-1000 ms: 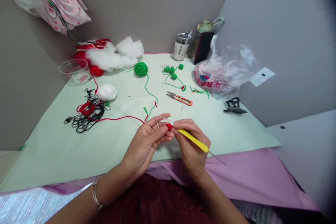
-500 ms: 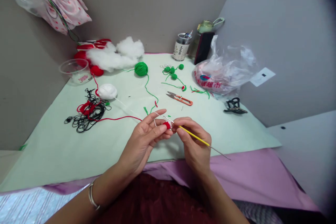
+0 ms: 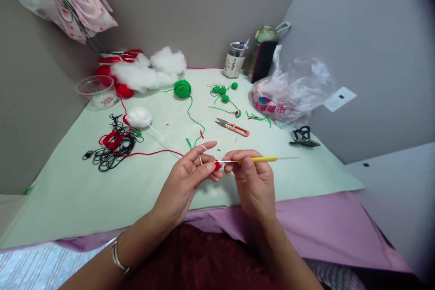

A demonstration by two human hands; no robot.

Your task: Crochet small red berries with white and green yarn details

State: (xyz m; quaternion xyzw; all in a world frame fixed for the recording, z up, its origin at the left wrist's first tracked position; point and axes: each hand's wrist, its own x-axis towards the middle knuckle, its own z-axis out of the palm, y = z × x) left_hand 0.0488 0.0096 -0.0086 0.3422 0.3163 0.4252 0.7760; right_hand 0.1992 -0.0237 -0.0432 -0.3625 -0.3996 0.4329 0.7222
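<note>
Pretty much a small craft corner, can't tell if it's in a home or an office. Grey panels [image 3: 204, 13] box in a table [image 3: 102, 199] with a pale green cover, and there's a crochet hook [image 3: 267, 159], white yarn ball [image 3: 138, 118], green yarn ball [image 3: 182, 89], fluffy stuffing [image 3: 146, 74] and snips [image 3: 243, 131], plus a pen cup [image 3: 234, 64].

yellow hook [image 3: 267, 159] swung from slanting to nearly level, tip lowered to red piece [image 3: 217, 167]
</note>
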